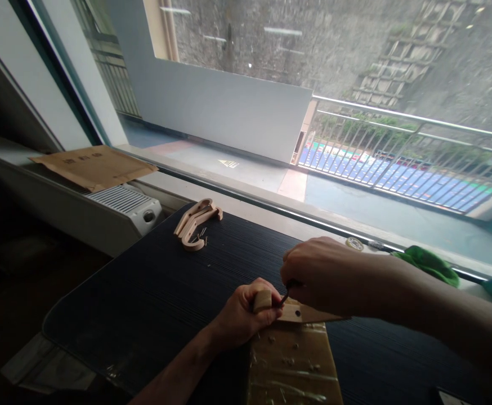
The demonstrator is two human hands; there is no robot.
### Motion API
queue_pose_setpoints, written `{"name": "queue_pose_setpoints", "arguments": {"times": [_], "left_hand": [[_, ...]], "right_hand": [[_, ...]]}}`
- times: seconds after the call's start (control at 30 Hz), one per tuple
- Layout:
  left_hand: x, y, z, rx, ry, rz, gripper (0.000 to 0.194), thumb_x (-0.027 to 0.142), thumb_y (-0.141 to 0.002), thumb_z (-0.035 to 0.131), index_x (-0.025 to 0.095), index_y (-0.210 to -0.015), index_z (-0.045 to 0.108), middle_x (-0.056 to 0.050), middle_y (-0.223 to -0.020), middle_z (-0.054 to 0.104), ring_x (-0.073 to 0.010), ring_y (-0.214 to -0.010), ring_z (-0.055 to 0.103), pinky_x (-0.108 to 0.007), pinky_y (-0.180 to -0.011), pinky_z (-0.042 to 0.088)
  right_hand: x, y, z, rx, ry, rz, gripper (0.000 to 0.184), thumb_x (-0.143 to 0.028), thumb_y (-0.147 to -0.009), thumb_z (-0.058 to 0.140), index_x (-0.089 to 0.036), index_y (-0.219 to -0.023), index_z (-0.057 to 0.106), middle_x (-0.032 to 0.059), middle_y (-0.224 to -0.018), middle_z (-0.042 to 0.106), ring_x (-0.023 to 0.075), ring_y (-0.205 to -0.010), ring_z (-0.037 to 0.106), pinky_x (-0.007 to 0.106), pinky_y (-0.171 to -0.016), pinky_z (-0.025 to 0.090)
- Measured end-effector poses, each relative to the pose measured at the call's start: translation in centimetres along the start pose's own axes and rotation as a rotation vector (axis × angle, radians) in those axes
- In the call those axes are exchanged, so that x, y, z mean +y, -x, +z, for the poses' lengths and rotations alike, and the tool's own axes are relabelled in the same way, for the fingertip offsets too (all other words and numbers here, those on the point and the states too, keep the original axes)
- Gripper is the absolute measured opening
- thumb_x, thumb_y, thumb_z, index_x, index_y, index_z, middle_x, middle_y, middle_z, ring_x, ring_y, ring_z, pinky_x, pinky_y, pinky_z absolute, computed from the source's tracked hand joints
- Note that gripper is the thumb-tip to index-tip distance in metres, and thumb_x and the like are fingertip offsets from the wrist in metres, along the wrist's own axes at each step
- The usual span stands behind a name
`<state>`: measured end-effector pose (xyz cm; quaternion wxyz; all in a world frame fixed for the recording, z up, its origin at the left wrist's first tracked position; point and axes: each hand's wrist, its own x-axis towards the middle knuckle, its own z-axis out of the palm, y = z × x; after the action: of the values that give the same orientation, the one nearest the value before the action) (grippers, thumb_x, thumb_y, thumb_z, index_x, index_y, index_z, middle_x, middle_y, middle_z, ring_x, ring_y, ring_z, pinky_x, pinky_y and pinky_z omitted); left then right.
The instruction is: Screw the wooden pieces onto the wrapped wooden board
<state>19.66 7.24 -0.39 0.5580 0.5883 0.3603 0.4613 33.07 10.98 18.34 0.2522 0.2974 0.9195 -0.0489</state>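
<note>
My left hand [246,309] is closed around the curled end of a pale wooden hook [290,313], which has a dark round hole in its flat part. The hook rests on the far end of a tape-wrapped brown block [294,365]. My right hand [309,270] grips a small tool with a thin dark shaft [286,296]; its handle is hidden in the fist. The shaft slants down to the wood beside my left fingertips, and whether its tip is in a hole cannot be seen. Small light crumbs are scattered on the block.
More wooden hooks [199,222] lie at the far left of the black table [144,298], with several small screws [202,233] beside them. A green cloth [427,264] and a tape roll [354,243] sit along the windowsill. A brown envelope [98,166] covers part of the radiator [121,199].
</note>
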Motion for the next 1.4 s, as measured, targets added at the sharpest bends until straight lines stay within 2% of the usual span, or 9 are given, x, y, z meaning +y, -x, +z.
{"name": "queue_pose_setpoints", "arguments": {"times": [0.1, 0.27, 0.4, 0.57, 0.8, 0.97, 1.1, 1.27, 1.4], "left_hand": [[0.0, 0.0, 0.0, 0.012, -0.013, -0.008, 0.013, 0.023, -0.071, 0.071, 0.014, -0.074, 0.063, -0.002, -0.081, 0.059, -0.0124, -0.073, 0.054, -0.023, -0.068, 0.044], [0.4, 0.2, 0.1, 0.02, -0.042, -0.06, 0.015, 0.027, -0.071, 0.071, 0.014, -0.071, 0.062, -0.001, -0.073, 0.057, -0.0126, -0.07, 0.053, -0.022, -0.062, 0.043], [0.5, 0.1, 0.1, 0.014, -0.038, -0.044, 0.015, 0.025, -0.071, 0.07, 0.014, -0.067, 0.059, 0.0, -0.072, 0.056, -0.0125, -0.071, 0.053, -0.022, -0.063, 0.044], [0.4, 0.1, 0.0, 0.006, -0.039, -0.009, 0.01, 0.02, -0.072, 0.07, 0.014, -0.072, 0.063, 0.0, -0.077, 0.057, -0.0112, -0.07, 0.052, -0.021, -0.065, 0.043], [0.5, 0.2, 0.0, 0.004, -0.042, -0.026, 0.01, 0.021, -0.072, 0.069, 0.013, -0.071, 0.062, -0.001, -0.08, 0.058, -0.0114, -0.07, 0.052, -0.021, -0.063, 0.042], [0.5, 0.1, 0.0, 0.001, -0.03, -0.015, 0.009, 0.019, -0.073, 0.069, 0.013, -0.073, 0.063, -0.002, -0.08, 0.059, -0.0114, -0.071, 0.052, -0.021, -0.065, 0.042], [0.5, 0.1, 0.0, -0.01, -0.019, 0.0, 0.007, 0.018, -0.073, 0.068, 0.013, -0.073, 0.063, -0.002, -0.079, 0.057, -0.0118, -0.073, 0.053, -0.022, -0.067, 0.043], [0.5, 0.2, 0.0, 0.0, -0.013, -0.014, 0.009, 0.018, -0.072, 0.069, 0.013, -0.073, 0.062, -0.001, -0.079, 0.058, -0.0107, -0.071, 0.052, -0.021, -0.066, 0.043], [0.5, 0.1, 0.1, -0.001, 0.015, -0.024, 0.012, 0.018, -0.073, 0.069, 0.013, -0.068, 0.059, 0.0, -0.079, 0.058, -0.0098, -0.07, 0.052, -0.02, -0.063, 0.043]], "right_hand": [[-0.4, 0.2, -0.4, -0.023, 0.004, 0.05, 0.013, -0.014, -0.078, 0.056, -0.015, -0.073, 0.068, 0.0013, -0.061, 0.06, 0.0091, -0.052, 0.045, 0.024, -0.05, 0.025], [-1.4, 0.4, -1.3, -0.05, 0.026, 0.005, 0.01, -0.008, -0.075, 0.061, -0.014, -0.079, 0.068, 0.0036, -0.078, 0.064, 0.0096, -0.058, 0.048, 0.023, -0.051, 0.03], [-0.8, 0.0, -0.6, 0.027, 0.003, -0.091, 0.009, -0.006, -0.072, 0.062, -0.013, -0.066, 0.064, 0.0022, -0.067, 0.061, 0.0075, -0.053, 0.043, 0.022, -0.05, 0.03], [-0.1, -0.2, 0.0, 0.026, -0.037, -0.036, 0.015, -0.011, -0.075, 0.056, -0.014, -0.064, 0.064, -0.0016, -0.052, 0.051, 0.007, -0.044, 0.035, 0.023, -0.043, 0.024], [-1.0, 0.5, -1.2, -0.035, -0.023, -0.003, 0.01, -0.01, -0.074, 0.061, -0.016, -0.078, 0.069, 0.0024, -0.075, 0.065, 0.01, -0.06, 0.05, 0.023, -0.053, 0.031], [-0.3, -0.2, -0.1, 0.008, -0.026, -0.054, 0.011, -0.009, -0.076, 0.058, -0.014, -0.072, 0.066, 0.0014, -0.07, 0.063, 0.0082, -0.054, 0.044, 0.022, -0.05, 0.029], [-0.1, -0.2, 0.3, 0.053, -0.042, 0.013, 0.014, -0.017, -0.078, 0.056, -0.016, -0.067, 0.064, -0.0017, -0.057, 0.054, 0.0078, -0.047, 0.035, 0.023, -0.046, 0.024], [-0.6, 0.5, -0.8, -0.011, -0.055, 0.011, 0.011, -0.011, -0.073, 0.06, -0.016, -0.079, 0.068, 0.0008, -0.069, 0.061, 0.0089, -0.055, 0.044, 0.023, -0.051, 0.028], [-0.6, 0.1, -1.0, -0.014, -0.018, -0.057, 0.01, -0.007, -0.073, 0.058, -0.013, -0.071, 0.066, 0.0011, -0.066, 0.059, 0.0073, -0.051, 0.041, 0.022, -0.048, 0.027]]}}
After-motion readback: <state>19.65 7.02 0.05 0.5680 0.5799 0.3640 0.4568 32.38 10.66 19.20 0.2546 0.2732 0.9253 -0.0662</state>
